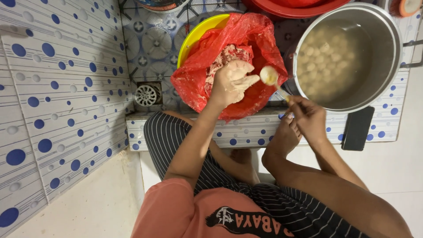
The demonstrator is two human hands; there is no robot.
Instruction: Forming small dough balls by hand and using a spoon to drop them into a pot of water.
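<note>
Pale paste ball (267, 75) on a spoon (275, 84) pinched shut in the right hand (308, 118), left hand (231, 81) squeezed closed on minced paste (227, 56) in a red bag (246, 39), steel pot (348, 55) of floating balls just beside, tiled ledge (246, 132) beneath.

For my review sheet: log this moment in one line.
left hand: squeezing meat | right hand: spoon with ball | pot: balls in water
</note>
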